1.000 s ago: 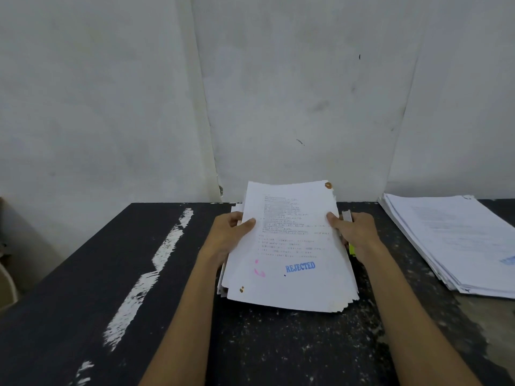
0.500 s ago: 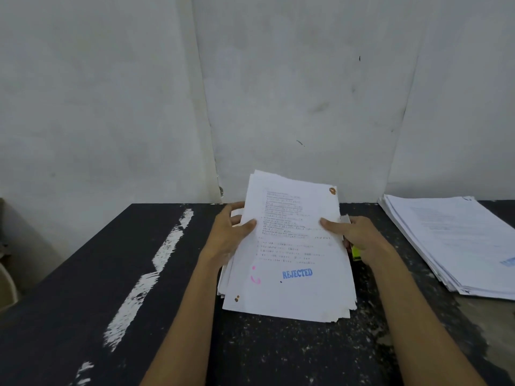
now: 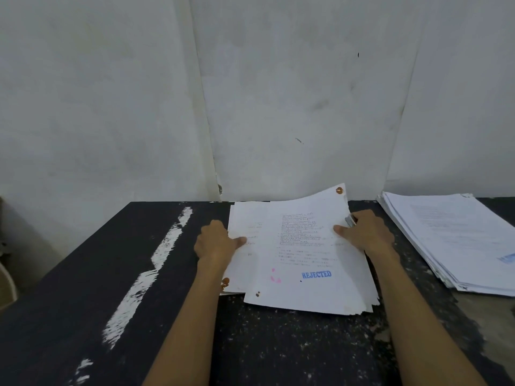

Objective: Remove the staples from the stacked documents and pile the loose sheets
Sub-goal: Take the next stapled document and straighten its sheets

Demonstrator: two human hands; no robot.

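A bundle of white printed sheets (image 3: pixel 306 257) with a blue REJECTED stamp and rust marks at its corners lies in the middle of the black table (image 3: pixel 139 274). It has slid right, baring another sheet (image 3: pixel 239 263) beneath on the left. My left hand (image 3: pixel 216 242) presses its thumb on that lower sheet at the left edge. My right hand (image 3: pixel 365 232) grips the top bundle at its right edge, thumb on top, with a small metal tool (image 3: pixel 349 220) tucked in its fingers. The bundle's far right corner curls upward.
A second thick pile of white sheets (image 3: pixel 457 240) lies at the right of the table. A white paint streak (image 3: pixel 156 260) runs along the left half. The grey wall (image 3: pixel 278 93) stands right behind the table's far edge.
The top bundle, held up tilted with both hands before, has come down flatter and shifted right, uncovering the sheet under it. My left thumb now rests on that lower sheet.
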